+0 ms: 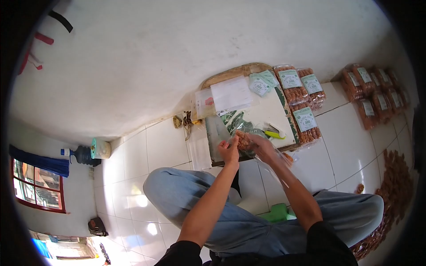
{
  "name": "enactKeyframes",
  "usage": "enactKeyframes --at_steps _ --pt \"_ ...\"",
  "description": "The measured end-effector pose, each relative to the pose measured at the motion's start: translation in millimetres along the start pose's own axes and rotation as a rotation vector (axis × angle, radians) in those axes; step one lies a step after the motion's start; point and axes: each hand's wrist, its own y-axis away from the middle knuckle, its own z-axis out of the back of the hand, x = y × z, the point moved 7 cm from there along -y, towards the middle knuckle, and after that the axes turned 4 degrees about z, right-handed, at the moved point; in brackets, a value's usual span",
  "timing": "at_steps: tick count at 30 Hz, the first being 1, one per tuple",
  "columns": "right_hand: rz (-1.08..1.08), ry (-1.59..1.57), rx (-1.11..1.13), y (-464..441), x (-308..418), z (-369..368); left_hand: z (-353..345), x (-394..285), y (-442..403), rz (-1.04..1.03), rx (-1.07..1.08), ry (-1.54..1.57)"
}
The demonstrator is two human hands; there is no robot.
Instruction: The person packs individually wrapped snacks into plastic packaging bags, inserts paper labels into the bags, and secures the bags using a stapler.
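Between my two hands, over the near edge of a low board (288,128), is a clear plastic bag (284,167) with brown, knobbly snack pieces (243,142) at its far end. My left hand (229,151) is closed on the left side of the bag, its thumb and fingers against the filled end. On the other side my right hand (262,150) curls around the pieces. Loose plastic trails back along my right forearm; I cannot tell whether that hand is inside the bag. A tool with a lime-green handle (275,134) lies just beyond my right hand.
Printed green labels (263,83) and clear plastic sheets (230,94) lie on the board. Filled, labelled snack packs (305,122) are stacked at its right, with more packs (368,111) by the wall. Loose brown snacks (395,181) are heaped at far right. A green object (278,213) sits between my legs.
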Motion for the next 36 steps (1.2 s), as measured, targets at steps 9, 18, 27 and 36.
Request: enactKeyframes --at_steps 9,18,27,36 --pt "-0.100 0.450 -0.091 4.0 53.3 11.1 -0.4 -18.4 7.9 -0.281 0.136 -0.144" --pt "0.108 0.558 -0.094 2.3 58.7 8.5 -9.2 -83.0 27.9 -0.989 0.018 -0.931" --pt "0.035 0.427 -0.153 4.3 52.2 9.2 -49.8 -93.5 44.4 -1.512 0.728 -1.897" --pt "0.011 0.462 -0.066 7.1 35.2 3.1 -58.7 -95.7 52.7 -1.494 0.836 -1.769"
